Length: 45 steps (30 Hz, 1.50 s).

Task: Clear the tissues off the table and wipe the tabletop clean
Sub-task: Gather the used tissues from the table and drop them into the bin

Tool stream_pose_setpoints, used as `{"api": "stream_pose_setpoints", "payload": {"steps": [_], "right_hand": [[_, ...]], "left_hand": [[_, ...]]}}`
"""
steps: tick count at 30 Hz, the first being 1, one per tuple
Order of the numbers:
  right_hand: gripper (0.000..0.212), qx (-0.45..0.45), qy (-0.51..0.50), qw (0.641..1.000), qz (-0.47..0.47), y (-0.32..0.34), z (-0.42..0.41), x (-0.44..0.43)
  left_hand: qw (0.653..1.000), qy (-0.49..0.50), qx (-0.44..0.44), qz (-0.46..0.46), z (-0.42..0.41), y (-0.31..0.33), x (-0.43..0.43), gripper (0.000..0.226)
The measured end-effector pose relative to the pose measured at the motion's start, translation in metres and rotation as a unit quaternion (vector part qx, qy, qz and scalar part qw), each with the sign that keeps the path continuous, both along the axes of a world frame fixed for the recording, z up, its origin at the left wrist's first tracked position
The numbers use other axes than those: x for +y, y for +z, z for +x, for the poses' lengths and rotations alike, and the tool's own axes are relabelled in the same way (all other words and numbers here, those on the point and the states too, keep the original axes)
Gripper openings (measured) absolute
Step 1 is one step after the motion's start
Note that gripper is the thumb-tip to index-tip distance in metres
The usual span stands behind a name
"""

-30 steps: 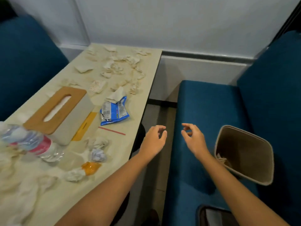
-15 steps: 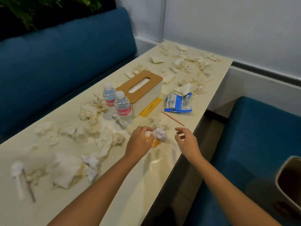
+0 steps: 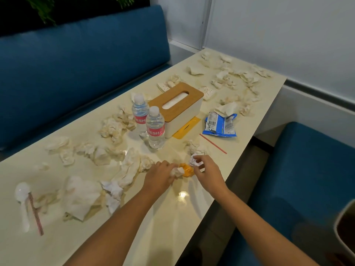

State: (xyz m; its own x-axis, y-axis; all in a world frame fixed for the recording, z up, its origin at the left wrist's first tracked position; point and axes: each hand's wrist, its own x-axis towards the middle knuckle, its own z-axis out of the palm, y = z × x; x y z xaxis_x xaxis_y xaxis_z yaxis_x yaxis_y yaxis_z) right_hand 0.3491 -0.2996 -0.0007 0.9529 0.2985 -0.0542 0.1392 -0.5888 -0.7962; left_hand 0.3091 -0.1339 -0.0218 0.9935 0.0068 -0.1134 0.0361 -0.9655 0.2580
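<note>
Two tissue wads (image 3: pixel 177 172) sit near the right edge of the table (image 3: pixel 182 217): the left hand (image 3: pixel 159 178) curls round one, the right hand (image 3: pixel 208 172) pinches the other. Squeeze both tight so nothing drops before reaching the bin (image 3: pixel 343 227).

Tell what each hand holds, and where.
Left hand grips a crumpled tissue by its left side; right hand pinches a second tissue ball at its right edge.

two bottles (image 3: pixel 151 123) stand left of tissue box (image 3: pixel 177 108).
</note>
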Motion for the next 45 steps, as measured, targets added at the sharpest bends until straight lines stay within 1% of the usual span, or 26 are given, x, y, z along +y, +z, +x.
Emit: {"api": "stream_pose_setpoints", "payload": {"steps": [4, 7, 9, 11, 14, 15, 17, 19, 21, 25, 28, 30, 32, 35, 37, 39, 43, 45], "right_hand": [[0.034, -0.019, 0.053, 0.997, -0.052, -0.003, 0.006, 0.010], [0.037, -0.035, 0.104, 0.985, -0.133, -0.009, 0.011, 0.022], [0.035, -0.058, 0.137, 0.967, -0.206, -0.016, 0.014, 0.029], [0.032, -0.093, 0.161, 0.944, -0.274, -0.025, 0.015, 0.035], [0.031, -0.114, 0.182, 0.920, -0.329, -0.032, 0.011, 0.040], [0.031, -0.120, 0.182, 0.919, -0.329, -0.033, 0.010, 0.041], [0.028, -0.124, 0.173, 0.930, -0.301, -0.036, 0.007, 0.042], [0.024, -0.103, 0.157, 0.941, -0.280, -0.037, 0.005, 0.040], [0.021, -0.084, 0.152, 0.945, -0.278, -0.037, 0.003, 0.036], [0.019, -0.041, 0.144, 0.964, -0.219, -0.030, 0.001, 0.024], [0.015, -0.007, 0.088, 0.985, -0.145, -0.010, 0.002, 0.008], [0.016, 0.002, 0.043, 0.993, -0.109, 0.006, 0.005, -0.011], [0.015, 0.003, -0.012, 0.997, -0.080, 0.017, 0.011, -0.035], [0.007, -0.025, -0.110, 0.993, -0.041, 0.027, 0.020, -0.085], [0.006, -0.056, -0.171, 0.983, -0.019, 0.027, 0.025, -0.127], [0.006, -0.066, -0.236, 0.970, -0.008, 0.023, 0.025, -0.171], [0.006, -0.064, -0.363, 0.930, -0.009, 0.006, 0.013, -0.259], [0.010, -0.061, -0.429, 0.901, -0.019, -0.004, 0.000, -0.304]], "left_hand": [[0.997, 0.047, -0.001, -0.054, -0.006, -0.003, 0.004, 0.040], [0.996, 0.062, 0.025, -0.067, -0.011, -0.005, 0.009, 0.046], [0.994, 0.068, 0.040, -0.069, -0.014, -0.006, 0.012, 0.052], [0.994, 0.070, 0.052, -0.064, -0.017, -0.007, 0.015, 0.054], [0.994, 0.070, 0.056, -0.065, -0.020, -0.005, 0.018, 0.050], [0.994, 0.072, 0.051, -0.069, -0.021, -0.005, 0.019, 0.049], [0.993, 0.081, 0.036, -0.079, -0.021, -0.004, 0.020, 0.048], [0.992, 0.089, 0.024, -0.086, -0.022, -0.003, 0.020, 0.047], [0.990, 0.097, 0.013, -0.099, -0.023, -0.004, 0.020, 0.045], [0.982, 0.117, -0.015, -0.147, -0.020, 0.000, 0.016, 0.044], [0.976, 0.123, -0.039, -0.175, -0.013, 0.009, 0.003, 0.042], [0.976, 0.106, -0.050, -0.184, -0.005, 0.017, -0.011, 0.040], [0.976, 0.076, -0.047, -0.196, 0.004, 0.026, -0.031, 0.040], [0.976, 0.018, -0.038, -0.213, 0.024, 0.039, -0.070, 0.041], [0.974, -0.021, -0.029, -0.222, 0.038, 0.044, -0.103, 0.043], [0.970, -0.061, -0.011, -0.235, 0.051, 0.046, -0.138, 0.043], [0.953, -0.140, 0.030, -0.266, 0.070, 0.038, -0.207, 0.042], [0.946, -0.182, 0.046, -0.263, 0.076, 0.036, -0.245, 0.042]]}}
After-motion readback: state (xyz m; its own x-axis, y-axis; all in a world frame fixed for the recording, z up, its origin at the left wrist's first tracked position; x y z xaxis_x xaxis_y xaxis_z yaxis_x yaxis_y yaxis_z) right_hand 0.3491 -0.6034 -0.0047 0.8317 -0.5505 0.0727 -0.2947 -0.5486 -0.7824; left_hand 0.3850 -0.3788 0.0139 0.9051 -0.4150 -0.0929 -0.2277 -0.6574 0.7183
